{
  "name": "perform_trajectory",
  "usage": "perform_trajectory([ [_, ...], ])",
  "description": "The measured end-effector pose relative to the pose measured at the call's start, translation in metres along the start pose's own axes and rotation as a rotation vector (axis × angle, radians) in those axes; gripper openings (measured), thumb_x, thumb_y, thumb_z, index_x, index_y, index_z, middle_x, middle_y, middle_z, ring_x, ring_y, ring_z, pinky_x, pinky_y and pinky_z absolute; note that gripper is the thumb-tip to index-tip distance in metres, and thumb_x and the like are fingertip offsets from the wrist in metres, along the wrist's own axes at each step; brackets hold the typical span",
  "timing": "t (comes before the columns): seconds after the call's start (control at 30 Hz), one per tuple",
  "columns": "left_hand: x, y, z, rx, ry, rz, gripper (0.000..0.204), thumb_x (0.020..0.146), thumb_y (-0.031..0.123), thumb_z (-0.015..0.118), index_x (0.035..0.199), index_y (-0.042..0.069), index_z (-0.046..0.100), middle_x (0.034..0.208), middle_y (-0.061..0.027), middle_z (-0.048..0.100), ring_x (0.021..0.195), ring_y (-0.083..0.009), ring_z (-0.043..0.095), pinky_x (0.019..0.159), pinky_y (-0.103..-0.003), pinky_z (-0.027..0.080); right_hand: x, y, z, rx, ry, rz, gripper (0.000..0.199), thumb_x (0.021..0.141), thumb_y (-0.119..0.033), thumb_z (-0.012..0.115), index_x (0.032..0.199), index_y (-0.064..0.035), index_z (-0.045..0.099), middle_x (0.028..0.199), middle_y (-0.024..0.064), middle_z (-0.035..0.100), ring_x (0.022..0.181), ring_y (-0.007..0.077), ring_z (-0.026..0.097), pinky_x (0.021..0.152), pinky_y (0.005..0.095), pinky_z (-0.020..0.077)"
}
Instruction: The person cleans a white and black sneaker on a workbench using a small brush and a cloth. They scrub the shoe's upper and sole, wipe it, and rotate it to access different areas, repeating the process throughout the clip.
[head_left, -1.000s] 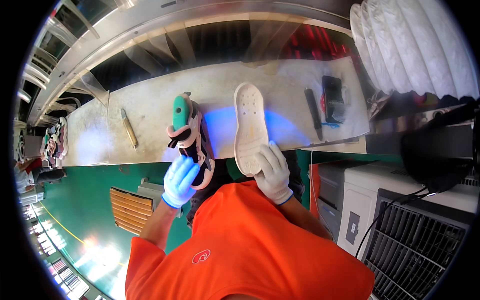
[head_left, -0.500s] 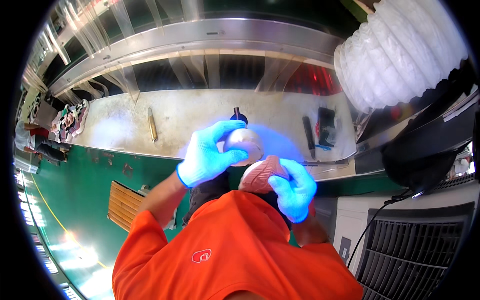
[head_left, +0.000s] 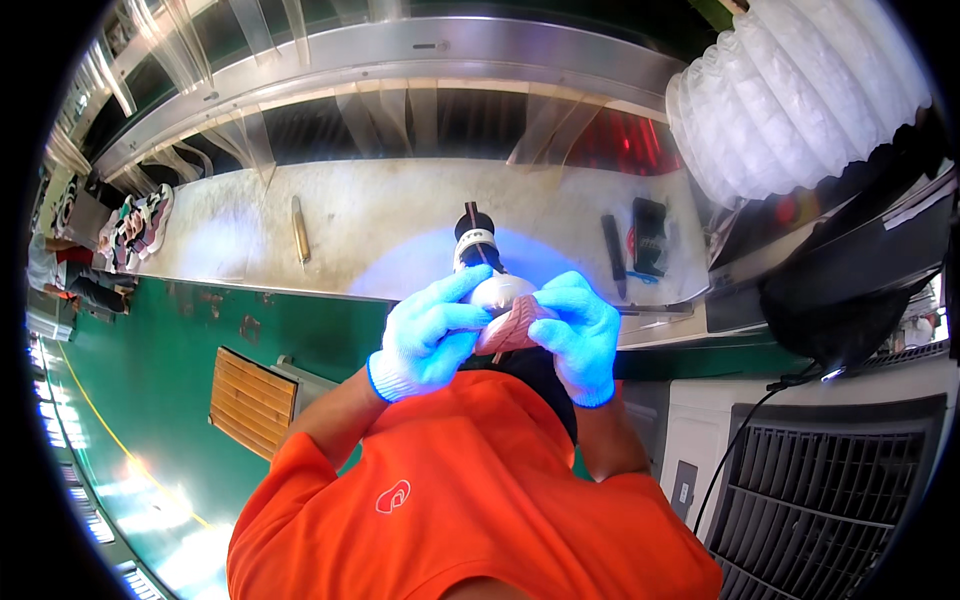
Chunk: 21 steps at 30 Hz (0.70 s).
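Observation:
A shoe upper, pale at one end with a black and white part at the far end, lies between my hands at the bench's front edge. A pink ribbed shoe sole meets its near end, bent upward. My left hand, in a knit work glove, closes around the left side of the shoe upper, fingertips also at the sole. My gloved right hand pinches the sole from the right, thumb on its ribbed face. Bluish light falls on both gloves. Where upper and sole meet is partly hidden by my fingers.
On the pale bench top lie a knife-like tool at left, and a black bar and a dark packet at right. Several shoes stand far left. A white ribbed duct hangs upper right; a person stands far left.
The pink sole has come up and left against the shoe upper. The upper has tipped so its far end shows. Both hands have drawn closer together.

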<state>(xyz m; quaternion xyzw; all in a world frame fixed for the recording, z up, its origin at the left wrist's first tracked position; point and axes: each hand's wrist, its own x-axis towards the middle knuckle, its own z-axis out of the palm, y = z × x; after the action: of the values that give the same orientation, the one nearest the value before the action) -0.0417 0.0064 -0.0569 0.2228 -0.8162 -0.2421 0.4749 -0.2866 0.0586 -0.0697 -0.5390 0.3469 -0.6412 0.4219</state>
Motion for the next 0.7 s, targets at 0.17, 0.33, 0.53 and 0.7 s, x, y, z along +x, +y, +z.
perform_trajectory([
  [0.17,-0.022,0.023,0.005,-0.257,0.079,-0.221,0.025,0.093,0.011,0.083,0.113,0.0,0.075,0.149,-0.0363,0.068,0.132,-0.0477,0.074,0.113,-0.049,0.058,-0.014,-0.013,0.017,-0.103,-0.009,-0.03,0.031,0.087,0.002,0.089,0.117,-0.0006,0.082,0.105,0.0056,0.066,0.093,0.0161,0.063,0.084,0.0317,0.0534],
  [0.33,-0.034,0.035,0.015,-0.348,0.178,-0.334,0.031,0.09,0.017,0.091,0.108,0.001,0.071,0.151,-0.0331,0.068,0.14,-0.0429,0.07,0.122,-0.053,0.051,-0.029,-0.014,0.033,-0.275,0.011,-0.107,0.033,0.086,0.001,0.093,0.117,-0.0036,0.083,0.102,0.0039,0.064,0.083,0.0142,0.061,0.071,0.0296,0.0511],
  [0.53,-0.036,0.039,0.019,-0.409,0.257,-0.386,0.026,0.091,0.01,0.092,0.1,0.003,0.068,0.148,-0.032,0.07,0.139,-0.0387,0.07,0.12,-0.051,0.051,-0.032,-0.019,0.046,-0.449,0.033,-0.162,0.03,0.086,0.002,0.091,0.114,-0.0037,0.083,0.096,0.0055,0.065,0.082,0.0166,0.06,0.071,0.0301,0.0499],
  [0.7,-0.034,0.046,0.023,-0.501,0.309,-0.458,0.024,0.093,0.008,0.091,0.096,0.003,0.067,0.145,-0.0308,0.072,0.135,-0.0342,0.072,0.117,-0.048,0.055,-0.028,-0.024,0.052,-0.485,0.057,-0.208,0.028,0.085,0.004,0.091,0.111,-0.003,0.084,0.096,0.0052,0.065,0.081,0.0161,0.059,0.07,0.03,0.0481],
])
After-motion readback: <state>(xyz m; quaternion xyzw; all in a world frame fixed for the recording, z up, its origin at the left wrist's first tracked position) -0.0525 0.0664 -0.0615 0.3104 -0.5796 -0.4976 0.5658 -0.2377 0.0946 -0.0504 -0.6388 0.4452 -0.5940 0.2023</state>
